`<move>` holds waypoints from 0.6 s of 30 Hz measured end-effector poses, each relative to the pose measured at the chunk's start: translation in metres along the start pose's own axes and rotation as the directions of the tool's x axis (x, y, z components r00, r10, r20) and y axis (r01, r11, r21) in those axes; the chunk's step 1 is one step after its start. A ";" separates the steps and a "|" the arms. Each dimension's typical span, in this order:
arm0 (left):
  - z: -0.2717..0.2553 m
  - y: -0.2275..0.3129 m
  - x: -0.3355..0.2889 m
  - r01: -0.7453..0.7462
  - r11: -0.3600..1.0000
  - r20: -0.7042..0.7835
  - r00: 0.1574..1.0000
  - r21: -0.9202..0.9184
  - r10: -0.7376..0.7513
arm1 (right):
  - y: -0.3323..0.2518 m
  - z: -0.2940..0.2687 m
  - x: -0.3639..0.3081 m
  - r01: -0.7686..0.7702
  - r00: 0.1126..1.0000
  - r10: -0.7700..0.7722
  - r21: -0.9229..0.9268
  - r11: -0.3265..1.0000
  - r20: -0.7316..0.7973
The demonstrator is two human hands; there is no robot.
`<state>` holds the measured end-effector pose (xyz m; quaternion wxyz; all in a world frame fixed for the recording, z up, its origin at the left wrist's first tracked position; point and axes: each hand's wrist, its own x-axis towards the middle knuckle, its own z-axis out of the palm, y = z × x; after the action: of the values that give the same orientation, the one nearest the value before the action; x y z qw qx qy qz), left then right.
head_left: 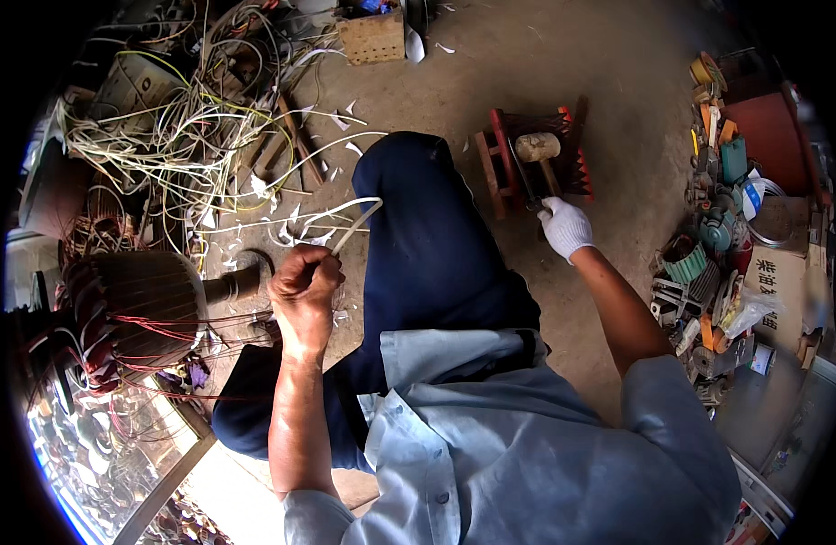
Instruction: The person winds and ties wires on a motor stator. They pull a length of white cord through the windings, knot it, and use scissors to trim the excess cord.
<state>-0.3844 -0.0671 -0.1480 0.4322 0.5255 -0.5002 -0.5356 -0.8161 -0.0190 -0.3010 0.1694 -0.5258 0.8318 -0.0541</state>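
Note:
My left hand (307, 283) is bare and closed in a fist around a length of off-white cable (353, 231). The cable sticks up from the fist and bends over beside my knee; its inner end is hidden in the fingers. My right hand (566, 230), in a white glove, reaches to a small red-and-wood stand (500, 163) on the floor. Its fingers close at the end of a dark, slender tool (527, 186) whose kind I cannot make out. Close to the fingertips, a mallet with a pale, worn head (538, 146) lies on the stand, its handle pointing toward the glove.
At the left stands a large wound motor core (136, 304) with loose red wires (159, 322). Beyond it sprawls a tangle of pale cables (186, 127). White scraps litter the floor (609, 54). A cardboard box (774, 282) and several motor parts line the right side.

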 end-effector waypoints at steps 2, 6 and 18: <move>0.010 0.006 -0.001 0.031 0.999 0.012 0.999 -0.018 -0.031 | 0.005 0.026 -0.001 0.009 1.000 -0.010 -0.049 0.999 -0.024; 0.014 -0.002 -0.007 0.053 0.995 0.044 0.998 -0.087 -0.049 | -0.016 0.044 0.027 -0.052 0.999 0.052 -0.056 0.997 -0.006; 0.020 -0.010 -0.008 0.019 0.997 -0.001 1.000 -0.070 -0.019 | -0.027 0.057 0.085 -0.270 0.959 0.280 -0.187 0.945 0.031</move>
<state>-0.4035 -0.0568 -0.1577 0.4455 0.5154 -0.4758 -0.5563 -0.8071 -0.1020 -0.3662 0.1505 -0.4191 0.8933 0.0609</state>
